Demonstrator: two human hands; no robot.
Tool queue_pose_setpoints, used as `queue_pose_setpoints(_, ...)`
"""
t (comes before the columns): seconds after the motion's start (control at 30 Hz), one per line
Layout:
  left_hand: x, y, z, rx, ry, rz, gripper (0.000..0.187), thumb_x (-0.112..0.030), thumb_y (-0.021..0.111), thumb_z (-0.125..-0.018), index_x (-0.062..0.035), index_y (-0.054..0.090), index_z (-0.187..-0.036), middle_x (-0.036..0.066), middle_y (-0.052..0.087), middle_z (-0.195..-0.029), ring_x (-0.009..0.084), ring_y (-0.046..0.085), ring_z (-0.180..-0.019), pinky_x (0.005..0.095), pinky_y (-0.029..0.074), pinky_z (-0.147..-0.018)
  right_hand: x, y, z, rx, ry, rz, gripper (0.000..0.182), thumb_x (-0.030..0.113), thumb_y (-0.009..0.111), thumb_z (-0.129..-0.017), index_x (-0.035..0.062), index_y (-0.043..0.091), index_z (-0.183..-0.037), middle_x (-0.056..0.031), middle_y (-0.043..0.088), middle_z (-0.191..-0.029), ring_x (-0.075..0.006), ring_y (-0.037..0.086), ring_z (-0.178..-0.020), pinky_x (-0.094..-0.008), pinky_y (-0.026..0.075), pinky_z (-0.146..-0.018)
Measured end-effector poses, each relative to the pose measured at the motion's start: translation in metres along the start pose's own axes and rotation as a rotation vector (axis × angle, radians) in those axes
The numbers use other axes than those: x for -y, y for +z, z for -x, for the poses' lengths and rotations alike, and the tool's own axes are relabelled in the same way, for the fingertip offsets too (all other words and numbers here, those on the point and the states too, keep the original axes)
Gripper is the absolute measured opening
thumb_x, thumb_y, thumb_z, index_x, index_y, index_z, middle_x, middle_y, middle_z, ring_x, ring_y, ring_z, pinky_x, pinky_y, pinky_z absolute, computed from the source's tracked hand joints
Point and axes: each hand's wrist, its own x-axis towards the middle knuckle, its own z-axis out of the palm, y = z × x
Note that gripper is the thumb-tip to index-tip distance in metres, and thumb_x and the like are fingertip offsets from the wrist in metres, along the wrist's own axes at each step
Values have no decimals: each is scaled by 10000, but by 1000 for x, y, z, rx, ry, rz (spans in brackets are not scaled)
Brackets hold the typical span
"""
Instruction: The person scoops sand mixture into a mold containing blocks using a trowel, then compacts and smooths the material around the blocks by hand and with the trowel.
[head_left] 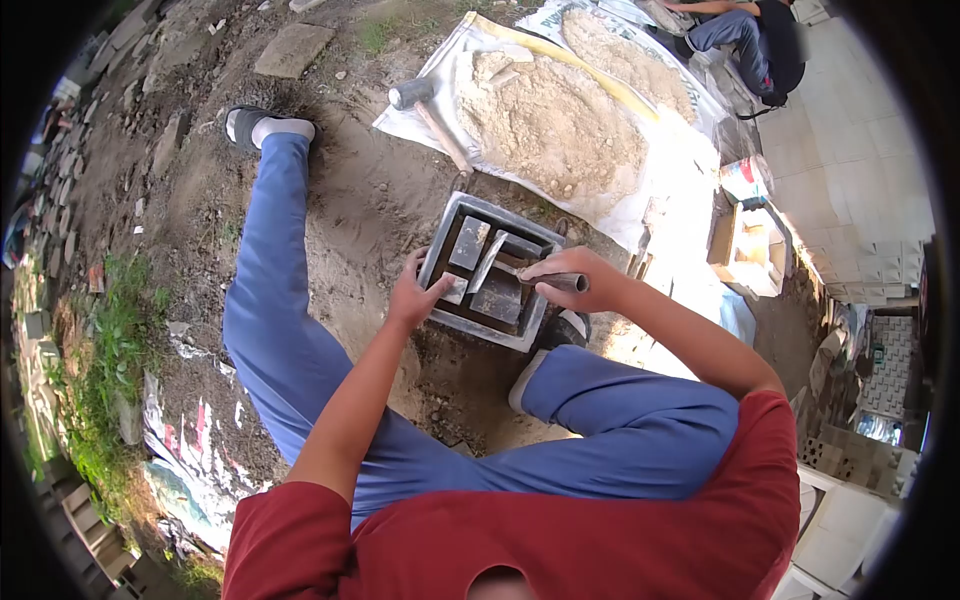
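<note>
A grey rectangular mould (537,338) sits on the dirt between my legs, with several dark flat blocks (497,298) set inside it. My right hand (580,280) is closed round the handle of a trowel (487,260), whose blade stands on edge over the middle of the mould. At the mould's left side, my left hand (415,292) is closed on the rim. Its thumb reaches inside, against a small pale piece (454,289). The undersides of the left fingers are hidden.
Beyond the mould, a sandy heap (550,120) lies on a white sheet, with a mallet (440,130) at its left edge. A wooden box (750,250) and a white bucket (745,180) stand right. Another person (755,45) sits at the upper right.
</note>
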Motion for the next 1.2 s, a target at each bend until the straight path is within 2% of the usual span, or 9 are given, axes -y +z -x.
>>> queue_pose_setpoints(0.17, 1, 0, 5, 5, 5, -2, 803, -405, 881, -853, -39, 534, -1477, 198, 699, -1335, 334, 688, -1229, 425, 526, -1060, -1, 22, 15, 129, 69, -13, 317, 82, 722, -942, 97, 764, -1257, -157, 777, -1076, -344, 739, -997, -417, 585, -890)
queue_pose_setpoints(0.27, -8, -2, 6, 2, -24, 27, 808, -400, 886, -850, -33, 533, -1477, 200, 690, -1353, 320, 682, -1240, 418, 521, -1063, 12, 21, 9, -14, 54, 134, 335, 59, 729, -924, 105, 758, -1255, -140, 763, -1011, -347, 720, -908, -427, 574, -820)
queue_pose_setpoints(0.5, -3, -1, 9, 10, 6, -43, 747, -400, 870, -882, -47, 544, -1454, 161, 726, -1275, 268, 708, -1163, 391, 534, -1024, -3, 21, -2, 127, -41, -17, 332, 64, 745, -913, 116, 768, -1240, -129, 770, -1016, -333, 726, -909, -413, 575, -820)
queue_pose_setpoints(0.63, -11, -3, 12, -4, -25, 2, 727, -405, 873, -875, -44, 563, -1425, 163, 731, -1262, 269, 714, -1152, 387, 538, -1013, -11, 11, -7, 77, 20, 22, 321, 61, 748, -911, 106, 774, -1228, -133, 782, -1037, -332, 741, -932, -404, 584, -834)
queue_pose_setpoints(0.77, -9, -2, 8, 1, -36, -67, 705, -403, 875, -870, -38, 584, -1397, 157, 751, -1203, 262, 726, -1113, 387, 548, -987, -12, -8, -14, 0, -43, 92, 302, 59, 747, -907, 78, 773, -1208, -145, 788, -1068, -325, 753, -930, -405, 592, -846)
queue_pose_setpoints(0.93, -12, -3, 9, -10, -6, -22, 694, -400, 877, -868, -32, 592, -1382, 156, 758, -1177, 256, 730, -1090, 384, 551, -975, -6, 8, -15, 214, 11, 5, 302, 79, 749, -906, 107, 786, -1205, -140, 795, -1068, -319, 759, -963, -396, 589, -874)
queue_pose_setpoints(1.1, 6, 4, 7, -23, 3, 19, 652, -350, 877, -885, -21, 597, -1373, 148, 752, -1181, 221, 718, -1075, 365, 550, -967, -10, 12, -14, 69, 112, -65, 280, 122, 772, -896, 123, 811, -1173, -128, 799, -1032, -326, 754, -956, -400, 585, -893)
queue_pose_setpoints(1.17, 0, 2, 6, -16, 7, 6, 637, -318, 878, -889, -18, 597, -1376, 143, 749, -1166, 215, 711, -1057, 358, 550, -963, -6, 12, -15, 8, 89, 66, 284, 133, 769, -896, 122, 809, -1176, -127, 803, -1052, -302, 762, -963, -385, 585, -897)
queue_pose_setpoints(1.2, -2, 1, 6, -6, -26, -13, 688, -361, 882, -873, -26, 590, -1398, 171, 742, -1208, 267, 715, -1100, 387, 547, -983, -5, 4, -14, 4, 71, 135, 273, 140, 766, -902, 118, 810, -1170, -132, 803, -1079, -291, 766, -984, -383, 585, -905)
